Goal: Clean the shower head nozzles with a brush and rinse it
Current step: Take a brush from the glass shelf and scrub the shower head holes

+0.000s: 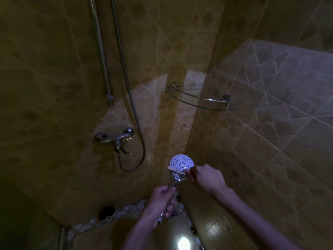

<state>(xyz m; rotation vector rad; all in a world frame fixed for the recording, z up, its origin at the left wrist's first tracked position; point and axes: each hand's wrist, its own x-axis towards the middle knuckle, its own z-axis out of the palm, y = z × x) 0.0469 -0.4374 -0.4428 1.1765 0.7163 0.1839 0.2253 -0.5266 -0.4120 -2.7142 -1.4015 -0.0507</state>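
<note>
Two hands work low in a dim, tiled shower corner. Going from the left: a wall mixer tap (115, 139) sits on the left wall, with a slide rail (100, 51) above it and a metal hose (126, 78) that hangs down, loops under the tap and runs toward the near centre. There the left hand (159, 199) has its fingers curled round the chrome handle of the shower head (182, 162), holding it up so the round white nozzle face points at the camera. Just right of it, the right hand (207, 175) pinches a thin brush (180, 171), whose pale head lies against the lower edge of the nozzle face; the brush is small and partly hidden by the fingers, so its shape is hard to tell. Farther right and higher, a glass corner shelf (200, 101) is fixed across the corner, and nothing can be seen lying on it. No bucket, basin or bottle shows anywhere. My reading is that scrubbing is under way and rinsing is yet to come. The risks look plain: the light is poor, so clogged holes may be missed; a wet chrome handle could twist or slip in the left hand under brush pressure; and a hard stroke could run off the rim.
</note>
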